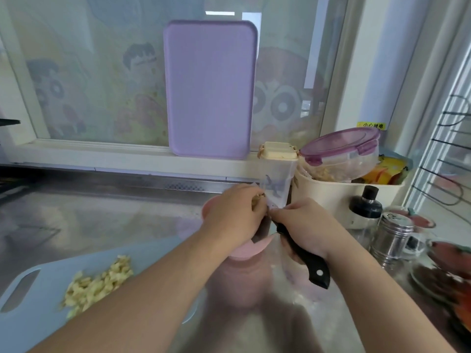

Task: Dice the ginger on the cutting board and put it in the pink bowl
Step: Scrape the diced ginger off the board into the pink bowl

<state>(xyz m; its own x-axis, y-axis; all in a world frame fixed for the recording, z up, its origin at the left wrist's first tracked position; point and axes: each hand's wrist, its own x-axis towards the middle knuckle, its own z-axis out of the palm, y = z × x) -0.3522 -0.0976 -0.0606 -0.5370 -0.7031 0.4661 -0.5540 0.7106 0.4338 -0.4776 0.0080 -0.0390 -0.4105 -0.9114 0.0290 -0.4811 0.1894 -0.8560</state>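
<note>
Nearest, at the lower left, lies the blue cutting board [30, 309] with a pile of diced ginger [98, 284] on it, so a good part of the ginger is not yet moved. Beyond it, over the steel counter [76, 220], both hands meet above the pink bowl [244, 250]. My right hand [303, 225] has its fingers curled around the black handle of the knife [305, 256], and the blade points toward the bowl. My left hand [234, 215] is bent at the blade with a few ginger pieces at its fingertips; it seems to wipe them off the blade into the bowl. Exactly how these fingers lie I cannot tell.

The risk, I think, is a cut, because the left fingers work directly at the blade. Pieces may also fall beside the bowl. Farther back, a purple board [210, 90] leans on the window.
</note>
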